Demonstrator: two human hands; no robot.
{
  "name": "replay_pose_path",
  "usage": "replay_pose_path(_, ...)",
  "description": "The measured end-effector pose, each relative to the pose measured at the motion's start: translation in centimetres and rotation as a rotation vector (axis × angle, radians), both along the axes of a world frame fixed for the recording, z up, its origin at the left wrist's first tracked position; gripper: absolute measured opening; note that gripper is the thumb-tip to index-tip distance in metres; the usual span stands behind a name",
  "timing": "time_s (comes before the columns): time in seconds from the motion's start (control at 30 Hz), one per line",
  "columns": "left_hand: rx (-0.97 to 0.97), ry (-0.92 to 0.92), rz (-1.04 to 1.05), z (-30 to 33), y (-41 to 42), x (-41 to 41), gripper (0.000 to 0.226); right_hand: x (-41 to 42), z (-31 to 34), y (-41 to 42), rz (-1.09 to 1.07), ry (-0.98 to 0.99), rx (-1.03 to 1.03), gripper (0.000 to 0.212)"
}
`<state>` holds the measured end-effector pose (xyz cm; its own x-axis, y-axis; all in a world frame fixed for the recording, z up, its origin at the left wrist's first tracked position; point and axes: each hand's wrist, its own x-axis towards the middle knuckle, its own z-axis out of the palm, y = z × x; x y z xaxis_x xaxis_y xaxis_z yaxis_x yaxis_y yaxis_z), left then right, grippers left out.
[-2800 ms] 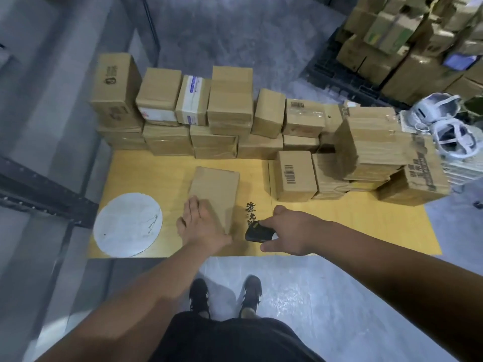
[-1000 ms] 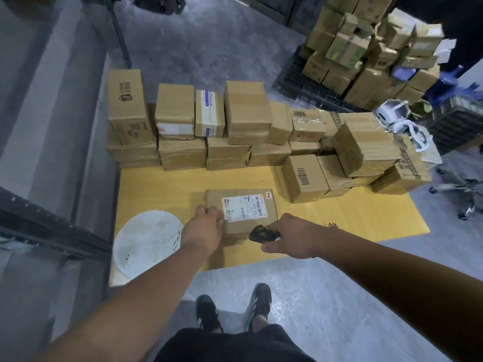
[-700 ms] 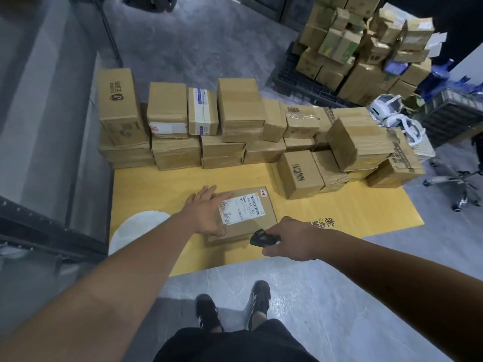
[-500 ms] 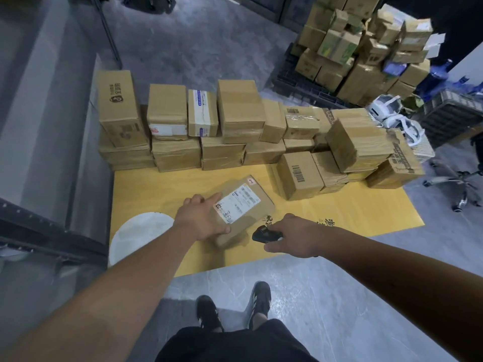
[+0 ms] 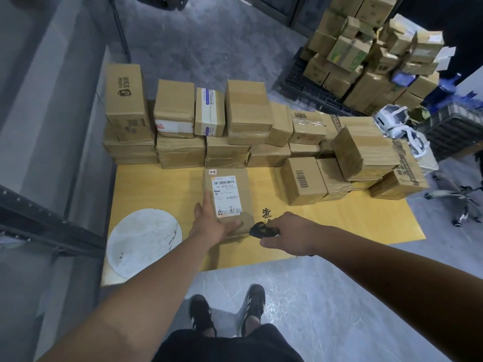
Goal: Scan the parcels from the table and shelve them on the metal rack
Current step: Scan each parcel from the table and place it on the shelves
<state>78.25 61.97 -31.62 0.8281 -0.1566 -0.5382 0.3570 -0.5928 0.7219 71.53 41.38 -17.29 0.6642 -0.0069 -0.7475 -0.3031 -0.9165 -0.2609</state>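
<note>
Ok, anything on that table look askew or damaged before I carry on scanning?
The big taped box on the right stack sits tilted, skewed to the boxes under it. The printed carton beside it leans too, its corner past the table edge. No damage visible.

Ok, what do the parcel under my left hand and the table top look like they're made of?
Parcel: brown corrugated cardboard, matte, judging by its folded edges, with a white paper label. Table top: smooth yellow, looks like wood or laminate; faint grain, can't tell which.
</note>
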Motion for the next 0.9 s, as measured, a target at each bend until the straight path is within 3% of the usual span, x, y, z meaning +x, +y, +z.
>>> replay_pose_path(0.17, -0.127, -0.012, 0.111, -1.0, -0.5, -0.9, 0.142, 0.8, 0.8, 0.0, -0.005, 0.020, 0.036, 0.040)
replay_pose_path(0.33, -0.228, -0.096, 0.108, -1.2, -0.2, -3.0, 0.134, 0.8, 2.1, 0.0, 0.011, 0.076, 0.011, 0.044)
replay_pose_path(0.9, -0.296, -0.099, 0.170, -1.2, -0.1, -4.7, 0.125, -0.9, 1.8, -0.5, 0.026, 0.083, 0.003, 0.045)
